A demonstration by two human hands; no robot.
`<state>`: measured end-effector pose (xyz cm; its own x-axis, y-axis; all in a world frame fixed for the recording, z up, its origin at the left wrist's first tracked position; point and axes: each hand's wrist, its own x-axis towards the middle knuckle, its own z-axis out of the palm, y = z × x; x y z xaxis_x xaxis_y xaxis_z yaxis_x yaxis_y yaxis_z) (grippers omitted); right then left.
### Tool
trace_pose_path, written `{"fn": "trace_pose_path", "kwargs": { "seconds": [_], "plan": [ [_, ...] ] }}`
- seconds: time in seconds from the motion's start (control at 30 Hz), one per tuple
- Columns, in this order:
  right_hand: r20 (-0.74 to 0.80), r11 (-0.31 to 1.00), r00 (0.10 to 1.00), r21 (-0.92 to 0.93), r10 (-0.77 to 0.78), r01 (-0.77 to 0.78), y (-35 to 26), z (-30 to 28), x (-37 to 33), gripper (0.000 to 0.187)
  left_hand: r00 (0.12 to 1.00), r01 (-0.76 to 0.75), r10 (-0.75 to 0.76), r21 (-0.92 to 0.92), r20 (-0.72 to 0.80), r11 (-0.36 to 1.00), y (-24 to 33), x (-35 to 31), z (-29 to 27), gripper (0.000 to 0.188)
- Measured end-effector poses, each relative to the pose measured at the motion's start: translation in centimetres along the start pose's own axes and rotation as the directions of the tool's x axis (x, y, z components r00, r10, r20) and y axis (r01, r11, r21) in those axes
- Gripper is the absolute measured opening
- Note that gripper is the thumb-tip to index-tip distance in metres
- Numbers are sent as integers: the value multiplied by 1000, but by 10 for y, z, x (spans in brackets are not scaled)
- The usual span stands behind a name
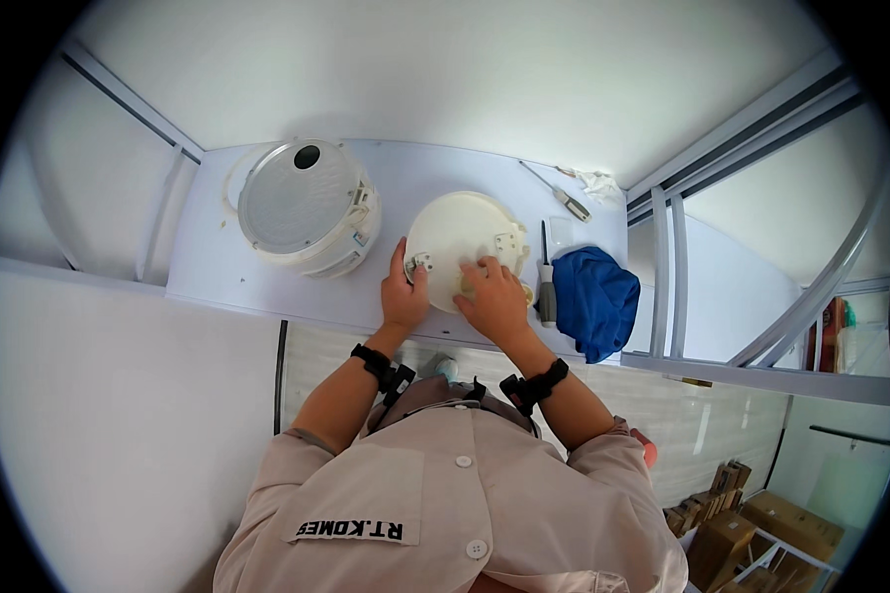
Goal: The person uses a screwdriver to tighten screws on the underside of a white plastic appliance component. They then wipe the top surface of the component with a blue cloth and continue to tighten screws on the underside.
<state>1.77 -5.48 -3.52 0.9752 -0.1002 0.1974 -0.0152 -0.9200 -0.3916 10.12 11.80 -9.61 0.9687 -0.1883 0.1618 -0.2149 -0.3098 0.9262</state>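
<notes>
Head view, looking straight down over a person's chest onto a pale lavender-white workbench point(267, 267).

At the centre of the bench lies a round, cream-coloured plastic disc point(455, 232), flat like an appliance lid, with small moulded brackets near its rim.

The left hand point(403, 295) rests at the disc's 8 o'clock edge, fingers pressed together and lying over a small metal fitting there; whether they pinch it cannot be told.

The right hand point(494, 301) sits at the disc's 5 o'clock edge, fingers curled down onto the rim; what, if anything, they pinch is hidden beneath them.

Both wrists wear black straps.

At 9 o'clock from the disc, near but not touching it, stands a round cream-white appliance body point(307, 206) with a greyish ribbed top and a dark hole near its far edge.

At 3 o'clock, just beside the disc, lies a screwdriver with a grey handle point(546, 287).

Touching the screwdriver on its far side is a crumpled blue cloth point(595, 301).

At 1 o'clock, farther back, lies a second slim screwdriver point(562, 195), next to a scrap of white paper point(599, 184).
</notes>
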Motion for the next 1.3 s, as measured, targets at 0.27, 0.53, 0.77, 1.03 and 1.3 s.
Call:
{"fn": "trace_pose_path", "kwargs": {
  "seconds": [0.27, 0.53, 0.77, 1.03, 1.3],
  "plan": [
    [45, 999, 998, 27, 34, -35, -2, -4, -1, 48, 999, 30, -29, -17, 22, 999, 3, 1, -2, 63],
    [-65, 990, 988, -2, 139, -139, 14, -38, -20, 53, 1000, -17, 17, -21, -12, 1000, -5, 0, 0, 62],
    [-129, 975, 968, -13, 217, -220, 44, -53, -46, 58, 996, -41, 34, -79, -79, 996, -8, 1, 2, 59],
    [-92, 982, 979, -21, 183, -185, 43, -45, -44, 54, 993, -71, 63, -78, -101, 994, -10, 3, 3, 59],
    [-130, 981, 976, -64, 173, -182, 42, -44, -42, 54, 997, -27, 22, -73, -79, 997, -7, 1, 1, 58]
  ]
}}
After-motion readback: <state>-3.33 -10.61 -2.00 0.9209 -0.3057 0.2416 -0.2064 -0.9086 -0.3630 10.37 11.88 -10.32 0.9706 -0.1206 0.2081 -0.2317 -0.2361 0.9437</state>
